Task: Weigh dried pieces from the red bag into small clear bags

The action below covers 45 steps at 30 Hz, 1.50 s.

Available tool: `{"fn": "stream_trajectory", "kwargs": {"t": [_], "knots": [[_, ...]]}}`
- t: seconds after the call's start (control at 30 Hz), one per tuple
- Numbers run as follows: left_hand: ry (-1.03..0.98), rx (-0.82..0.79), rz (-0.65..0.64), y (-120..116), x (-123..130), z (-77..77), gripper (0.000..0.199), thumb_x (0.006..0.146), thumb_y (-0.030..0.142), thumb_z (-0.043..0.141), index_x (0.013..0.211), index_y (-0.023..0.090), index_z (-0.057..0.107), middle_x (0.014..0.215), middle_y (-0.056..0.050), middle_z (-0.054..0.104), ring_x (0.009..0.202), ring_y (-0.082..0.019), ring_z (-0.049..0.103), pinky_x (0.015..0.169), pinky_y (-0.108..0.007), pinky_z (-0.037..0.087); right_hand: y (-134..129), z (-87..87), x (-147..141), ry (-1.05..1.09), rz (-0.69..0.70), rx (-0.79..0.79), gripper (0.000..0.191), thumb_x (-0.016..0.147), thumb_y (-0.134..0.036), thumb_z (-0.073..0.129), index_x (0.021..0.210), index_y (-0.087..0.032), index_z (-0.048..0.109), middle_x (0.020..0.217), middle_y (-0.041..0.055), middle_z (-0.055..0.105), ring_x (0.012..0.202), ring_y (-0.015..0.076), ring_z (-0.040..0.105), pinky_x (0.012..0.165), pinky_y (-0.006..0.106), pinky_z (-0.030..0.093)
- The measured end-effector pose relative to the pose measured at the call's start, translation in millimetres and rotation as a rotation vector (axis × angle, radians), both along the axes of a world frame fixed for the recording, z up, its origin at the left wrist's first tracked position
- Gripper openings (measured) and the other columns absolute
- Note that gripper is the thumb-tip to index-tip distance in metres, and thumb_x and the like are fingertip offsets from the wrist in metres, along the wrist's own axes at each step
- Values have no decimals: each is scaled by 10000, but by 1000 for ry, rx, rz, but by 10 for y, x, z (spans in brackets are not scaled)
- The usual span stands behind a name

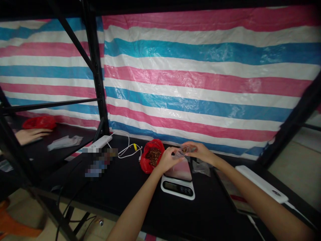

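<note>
- Co-worker's hand (31,135) rests at the view's 9 o'clock on a black shelf (75,131), just below a crumpled red bag (39,122), with clear plastic sleeves (64,143) lying nearby.
- White power bank (99,142) sits at the shelf upright's foot, its white cable (127,149) looping across the surface (135,190) toward the red plastic bag; a blurred patch (100,162) hides whatever lies below.
- Red plastic bag (151,164) has its mouth rolled back, apparently to keep the brown beans (153,156) exposed and within easy reach.
- Left hand (170,160) and right hand (200,152) are together at 12 o'clock from the digital scale (178,189), both closed on a small clear plastic cup (182,151) with brown contents, which is held just above the scale's platform.
- Clear plastic bag (201,168) lies at the scale's 2 o'clock, just beside it.
- White flat device (260,184) lies at the view's 4 o'clock, on a dark tablet-like slab (230,189).
</note>
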<state>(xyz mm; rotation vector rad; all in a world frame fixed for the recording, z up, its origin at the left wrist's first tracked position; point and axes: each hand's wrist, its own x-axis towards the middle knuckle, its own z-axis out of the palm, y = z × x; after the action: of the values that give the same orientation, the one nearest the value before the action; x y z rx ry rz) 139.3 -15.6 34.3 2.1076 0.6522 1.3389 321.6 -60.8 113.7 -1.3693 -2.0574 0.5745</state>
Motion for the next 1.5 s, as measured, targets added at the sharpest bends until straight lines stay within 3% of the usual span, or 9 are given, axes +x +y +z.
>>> {"fn": "stream_trajectory", "kwargs": {"t": [0.2,0.53,0.7,0.9,1.0,1.13,1.27,1.37,1.5], "knots": [[-4,-115,-72,22,16,-12,398,681,386,670,1000,155,615,937,-45,661,828,-174,603,745,-272,465,73,27,-4,-234,74,142,412,720,-365,633,1093,-191,606,1038,69,625,930,220,569,823,336,424],[76,24,2,42,-1,-20,382,692,437,650,950,155,625,918,-56,648,832,-188,595,759,-289,464,30,255,-192,-616,110,195,400,782,-263,562,1180,-227,553,996,77,568,932,220,538,800,314,413],[138,88,53,44,-12,-6,411,692,470,637,957,157,619,941,-70,640,862,-209,583,789,-314,448,-71,312,-298,-797,114,322,371,777,-158,541,1132,-258,575,991,66,559,903,202,552,754,281,411],[225,127,41,9,-59,20,470,701,494,623,1052,182,605,1011,-76,642,955,-234,562,886,-353,394,-178,317,-273,-981,-73,516,284,789,-148,538,1061,-221,570,1011,89,591,875,216,571,766,316,354],[276,108,36,6,-88,7,525,716,502,602,1149,207,562,1132,-84,596,1081,-253,496,954,-393,341,-252,96,-105,-797,-359,588,281,818,-260,525,1092,-197,525,1003,98,622,881,238,583,793,352,338],[146,88,139,49,-168,26,367,858,387,443,1183,237,526,1211,-51,545,1152,-200,447,1010,-371,289,-362,-527,132,-176,-791,603,429,804,-464,502,1132,-193,451,1013,79,637,871,236,596,740,333,389],[-97,103,369,67,-308,118,347,922,303,278,966,203,607,981,-53,616,979,-175,528,902,-318,372,-428,-1051,188,190,-943,576,529,784,-500,507,1186,-174,392,1051,95,620,893,233,575,736,327,406],[-216,113,521,63,-396,162,390,928,295,249,804,184,602,850,-58,610,884,-181,539,845,-314,385,-446,-1156,169,269,-995,589,534,797,-483,495,1205,-162,370,1045,105,613,842,225,569,722,326,401],[-304,81,624,87,-438,151,412,926,311,248,712,181,576,781,-58,591,822,-180,538,800,-306,387,-463,-1127,171,205,-997,597,503,802,-467,490,1184,-150,405,1013,105,616,814,224,557,738,338,395]]}}
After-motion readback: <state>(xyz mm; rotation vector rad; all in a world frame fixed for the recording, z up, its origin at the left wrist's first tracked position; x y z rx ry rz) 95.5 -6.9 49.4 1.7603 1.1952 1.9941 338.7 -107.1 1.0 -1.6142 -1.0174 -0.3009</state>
